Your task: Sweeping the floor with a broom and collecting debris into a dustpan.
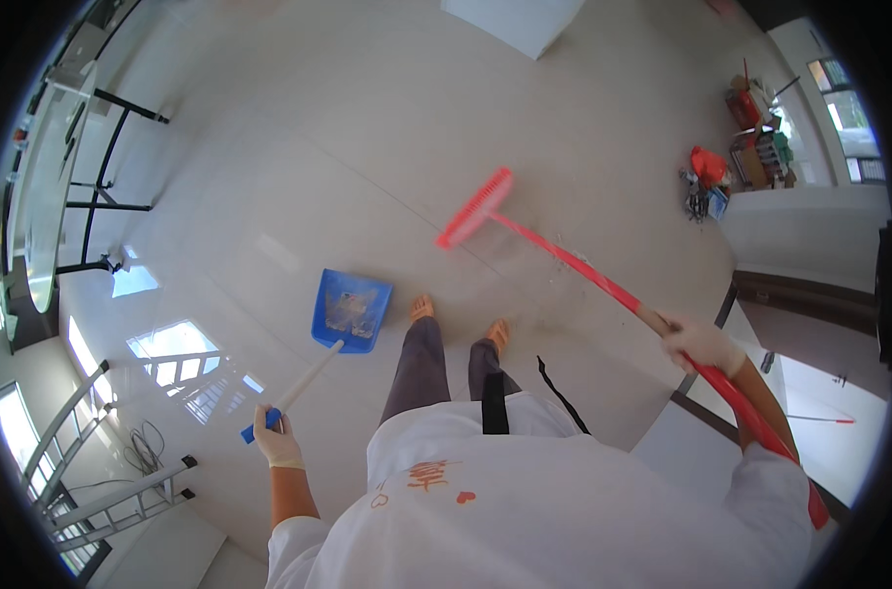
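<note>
My left hand (278, 440), in a pale glove, is closed around the long handle of a blue dustpan (356, 309) by its blue end grip. Grey debris lies in the pan, which rests on the tiled floor (291, 177) left of my feet. My right hand (700, 344), gloved as well, grips the red-wrapped pole of a broom. The slightly blurred red broom head (477, 208) is ahead of my feet, over a seam in the floor. Small scattered debris (564, 258) lies by the pole, to the right of the head.
A white table (52, 184) with black legs stands at the left, above aluminium ladders (115, 508) and a coiled cable (146, 449). Cardboard boxes (749, 163) and a red bag (708, 166) sit by the right wall. A white block-like object (516, 22) is at the top.
</note>
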The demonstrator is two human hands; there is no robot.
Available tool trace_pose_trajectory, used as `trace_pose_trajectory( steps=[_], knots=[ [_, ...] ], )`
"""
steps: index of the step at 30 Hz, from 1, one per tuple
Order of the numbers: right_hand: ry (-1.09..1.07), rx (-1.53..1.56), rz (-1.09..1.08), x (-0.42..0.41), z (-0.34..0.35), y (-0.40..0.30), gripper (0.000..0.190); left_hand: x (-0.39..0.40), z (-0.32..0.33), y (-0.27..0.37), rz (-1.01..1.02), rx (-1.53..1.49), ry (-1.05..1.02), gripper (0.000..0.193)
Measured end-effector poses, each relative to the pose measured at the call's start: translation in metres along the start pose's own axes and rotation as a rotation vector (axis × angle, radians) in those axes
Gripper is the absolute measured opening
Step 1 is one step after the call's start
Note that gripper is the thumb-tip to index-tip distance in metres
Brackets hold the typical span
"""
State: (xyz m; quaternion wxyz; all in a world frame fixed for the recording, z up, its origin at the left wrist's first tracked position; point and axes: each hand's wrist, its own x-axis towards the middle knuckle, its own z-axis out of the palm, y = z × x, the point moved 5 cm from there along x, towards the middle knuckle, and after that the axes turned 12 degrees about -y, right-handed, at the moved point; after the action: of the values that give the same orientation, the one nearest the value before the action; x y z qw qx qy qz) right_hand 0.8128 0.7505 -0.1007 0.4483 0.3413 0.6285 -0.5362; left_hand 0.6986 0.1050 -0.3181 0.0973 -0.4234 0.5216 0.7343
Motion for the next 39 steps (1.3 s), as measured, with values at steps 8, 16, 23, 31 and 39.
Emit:
trace_pose_trajectory(
  steps=[8,16,23,31,39],
  knots=[
    [-0.130,-0.157,-0.105,0.111,0.017,0.020,0.018,-0.032,0.029,0.007,0.035,0.068,-0.049,0.022],
    [0.020,-0.220,0.149,-0.019,-0.014,0.118,0.018,-0.038,0.042,-0.017,0.002,0.091,-0.071,0.019],
    [0.095,0.079,0.014,-0.079,-0.045,0.131,0.027,-0.047,0.059,-0.032,0.035,0.096,-0.084,0.022],
    [0.079,0.034,-0.350,0.073,-0.103,0.124,0.024,-0.080,0.113,-0.032,0.066,0.188,-0.141,0.020],
    [0.129,0.349,-0.047,-0.007,-0.073,0.280,0.027,-0.088,0.167,-0.023,0.059,0.281,-0.122,0.024]
  ],
)
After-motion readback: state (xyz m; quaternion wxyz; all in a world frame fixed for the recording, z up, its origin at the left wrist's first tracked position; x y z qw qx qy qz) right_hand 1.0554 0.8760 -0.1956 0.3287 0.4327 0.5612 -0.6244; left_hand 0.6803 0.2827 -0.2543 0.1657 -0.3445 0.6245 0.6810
